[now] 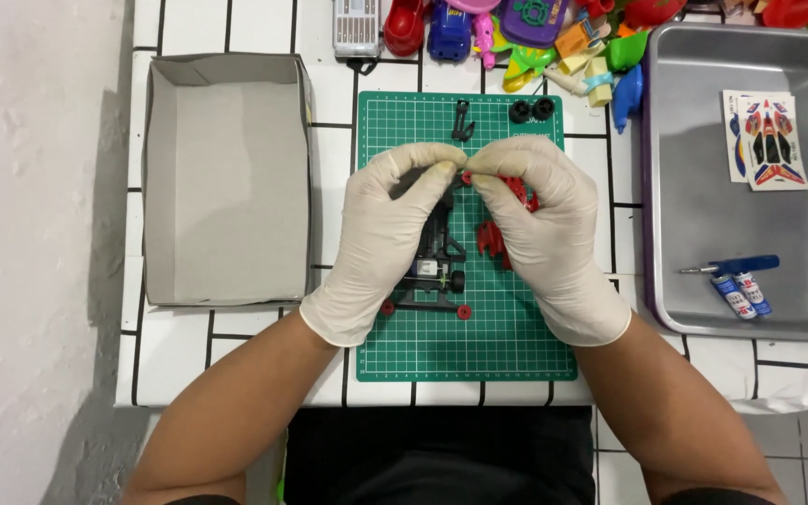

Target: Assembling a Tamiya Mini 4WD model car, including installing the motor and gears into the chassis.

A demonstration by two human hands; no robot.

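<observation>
A: Where's the toy car chassis?

B: On the green cutting mat, long axis running from the person toward the far edge, rear red wheels nearest the body.

A: And the hands?

B: Both gloved. The left hand and right hand meet fingertip to fingertip above the chassis's far end, pinched together on a small red wheel.

A: Anything beside it?

B: A red body shell just right of it, two black tyres near the mat's far edge, and a grey cardboard box left
</observation>
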